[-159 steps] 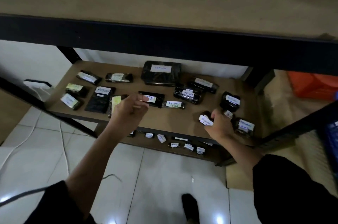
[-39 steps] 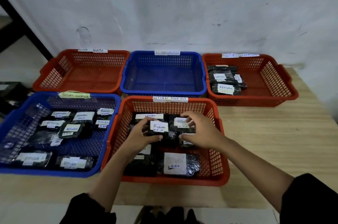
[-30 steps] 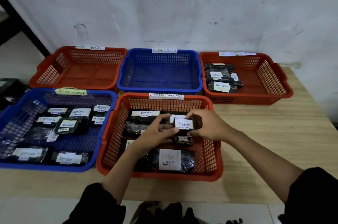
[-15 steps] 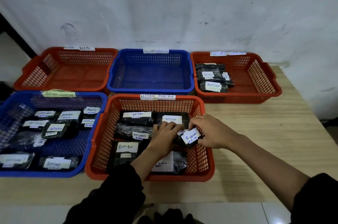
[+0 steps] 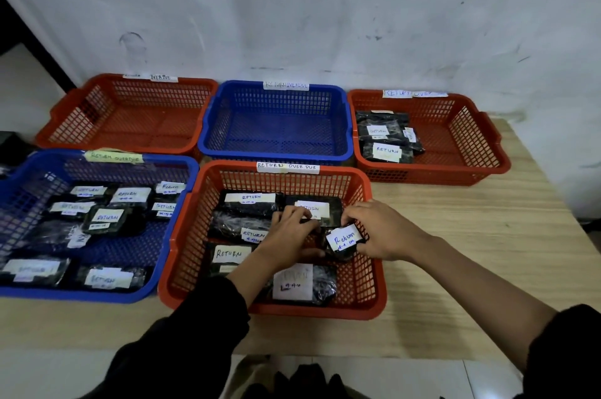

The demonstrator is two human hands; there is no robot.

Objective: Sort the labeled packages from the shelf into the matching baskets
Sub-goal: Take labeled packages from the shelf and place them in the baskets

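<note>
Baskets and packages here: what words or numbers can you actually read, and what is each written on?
"OVERDUE": tag on the back left red basket.
"RETURN OVERDUE": tag on the back blue basket.
"RETURN OVER...": tag on the back right red basket, end blurred.
"RETURN OVERDUE": tag on the front blue basket.
"RETURN OVER DUE": tag on the front red basket.
"Return": package gripped by the right hand.
"RETURN": other packages' labels.
Small numbers beneath: unreadable.

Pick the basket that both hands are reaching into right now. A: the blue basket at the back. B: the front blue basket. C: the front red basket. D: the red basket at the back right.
C: the left hand and right hand are both inside the front red basket, the right one holding a small package with a white label there.
</note>
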